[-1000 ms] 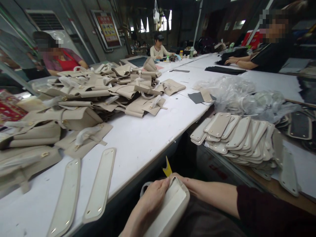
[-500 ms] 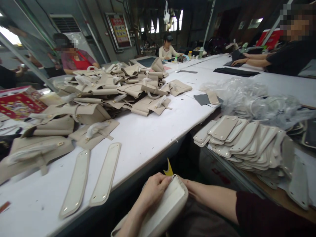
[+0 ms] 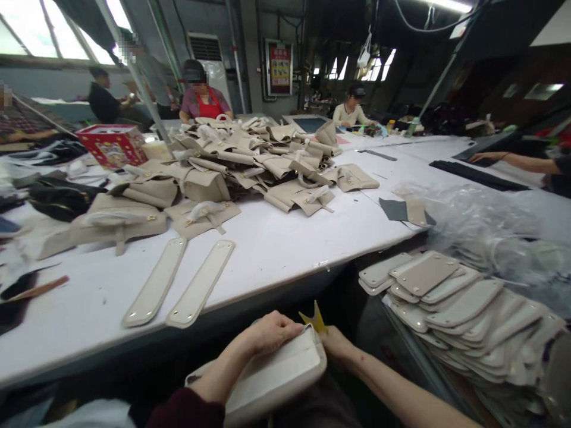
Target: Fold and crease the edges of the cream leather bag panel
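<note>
In my lap, below the table's front edge, lies a cream and beige bag piece (image 3: 285, 371), boxy, with a folded rim. My left hand (image 3: 270, 333) is closed over its upper edge, thumb and fingers gripping near the far corner. Just beyond that corner, my right hand (image 3: 335, 346) is closed around a yellow fork-tipped tool (image 3: 314, 320), whose two points stick up. Its fingers are partly hidden behind the bag piece. On the table ahead lie two long cream panels with metal studs, a left panel (image 3: 156, 282) and a right panel (image 3: 201, 284).
A heap of beige bag parts (image 3: 267, 156) covers the table's far left. Studded panels (image 3: 468, 315) are stacked at my right, beside crumpled clear plastic (image 3: 482, 220). A red box (image 3: 111, 145) stands at the left. Several people sit around the tables.
My view has swung left. My right hand and the yellow tool now show more clearly beside the bag piece's corner. The left hand keeps its hold.
</note>
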